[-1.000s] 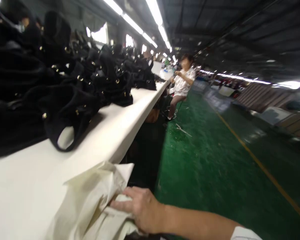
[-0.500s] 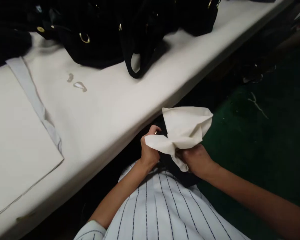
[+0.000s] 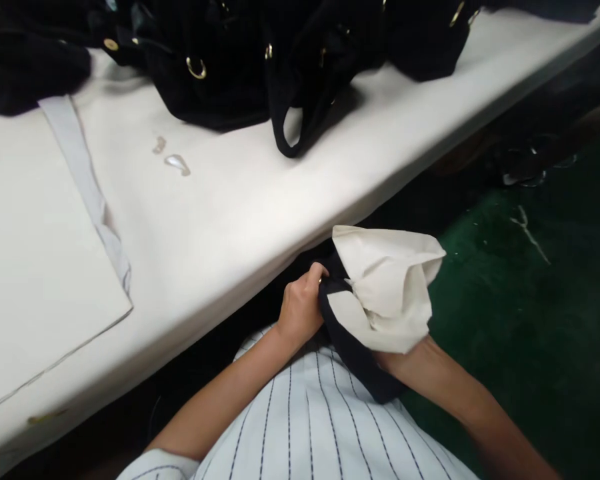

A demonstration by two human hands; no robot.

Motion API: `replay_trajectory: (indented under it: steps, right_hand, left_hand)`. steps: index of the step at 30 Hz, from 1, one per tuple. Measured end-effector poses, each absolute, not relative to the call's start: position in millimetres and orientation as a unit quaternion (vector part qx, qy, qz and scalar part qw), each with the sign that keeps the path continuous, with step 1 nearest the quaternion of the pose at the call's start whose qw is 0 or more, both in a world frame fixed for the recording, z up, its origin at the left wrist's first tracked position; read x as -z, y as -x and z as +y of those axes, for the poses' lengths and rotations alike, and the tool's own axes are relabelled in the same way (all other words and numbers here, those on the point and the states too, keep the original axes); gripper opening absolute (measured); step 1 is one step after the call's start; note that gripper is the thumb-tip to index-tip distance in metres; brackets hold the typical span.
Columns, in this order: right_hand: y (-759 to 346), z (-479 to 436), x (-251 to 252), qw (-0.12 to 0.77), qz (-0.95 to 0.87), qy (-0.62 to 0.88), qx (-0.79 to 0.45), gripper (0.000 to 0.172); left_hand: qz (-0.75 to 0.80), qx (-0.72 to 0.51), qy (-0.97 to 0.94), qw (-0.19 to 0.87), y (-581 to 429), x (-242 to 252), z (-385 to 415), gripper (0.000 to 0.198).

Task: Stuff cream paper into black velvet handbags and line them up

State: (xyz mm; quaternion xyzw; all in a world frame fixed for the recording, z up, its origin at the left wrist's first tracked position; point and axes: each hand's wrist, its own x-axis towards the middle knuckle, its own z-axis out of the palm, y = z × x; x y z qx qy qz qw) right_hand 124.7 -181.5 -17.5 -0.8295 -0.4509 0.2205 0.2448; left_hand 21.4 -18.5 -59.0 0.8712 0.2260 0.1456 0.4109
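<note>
Right hand [image 3: 405, 360] mostly hidden behind cream cloth [image 3: 387, 270].

Bright tabletop [image 3: 230, 207], dim floor [image 3: 485, 287].

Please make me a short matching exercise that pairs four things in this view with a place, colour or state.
Things:
1. Left hand
2. Cream cloth
3. Black bags
4. Floor

Places, colours or states:
A. On the white table
B. Dark green
C. Closed on the dark fabric
D. Partly covering the right hand

Pairs: 1-C, 2-D, 3-A, 4-B
</note>
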Motion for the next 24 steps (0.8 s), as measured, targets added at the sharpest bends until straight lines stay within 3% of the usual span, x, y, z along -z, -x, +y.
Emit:
replay_trajectory:
  steps: [2,4,6,7,8,10,11,12,15,17,19,22,24]
  right_hand:
    - [-128,-199,-6,0.249,-0.484,0.813,-0.208,0.048]
    - [-139,-213,-26,0.268,-0.489,0.814,-0.16,0.031]
    - [-153,-217,-38,0.29,-0.434,0.849,-0.081,0.029]
    - [-161,-214,-39,0.304,-0.394,0.866,-0.048,0.041]
    - [-167,-209,-37,0.319,-0.36,0.876,-0.037,0.063]
    - [-176,-193,-29,0.356,-0.351,0.86,-0.104,0.107]
    - [-178,-184,-24,0.374,-0.366,0.836,-0.164,0.117]
    - [-177,-176,-20,0.384,-0.383,0.809,-0.227,0.115]
    - [-164,-158,-10,0.396,-0.401,0.765,-0.312,0.084]
    - [-151,-154,-3,0.414,-0.414,0.758,-0.289,0.057]
    - [-136,-156,6,0.446,-0.467,0.727,-0.234,0.041]
    - [-115,-164,14,0.44,-0.564,0.684,-0.145,0.05]
    - [-104,-173,12,0.361,-0.606,0.695,-0.136,0.059]
  left_hand:
    - [0.218,-0.147,-0.877,0.403,-16,60,-18,0.024]
    - [0.218,-0.147,-0.881,0.392,-13,60,-19,0.022]
    - [0.222,-0.147,-0.887,0.378,-12,60,-21,0.019]
    - [0.221,-0.145,-0.889,0.373,-12,59,-22,0.017]
    - [0.217,-0.143,-0.892,0.369,-13,58,-23,0.015]
    - [0.2,-0.133,-0.9,0.363,-14,56,-27,0.013]
    - [0.186,-0.128,-0.905,0.36,-14,55,-29,0.015]
    - [0.171,-0.124,-0.909,0.359,-13,54,-30,0.017]
    - [0.157,-0.138,-0.9,0.381,-9,58,-31,0.025]
    - [0.192,-0.165,-0.871,0.421,-5,63,-27,0.019]
    - [0.242,-0.19,-0.83,0.466,-4,69,-22,0.012]
    - [0.285,-0.208,-0.778,0.52,-3,75,-15,0.015]
    - [0.297,-0.214,-0.757,0.542,-4,76,-13,0.019]
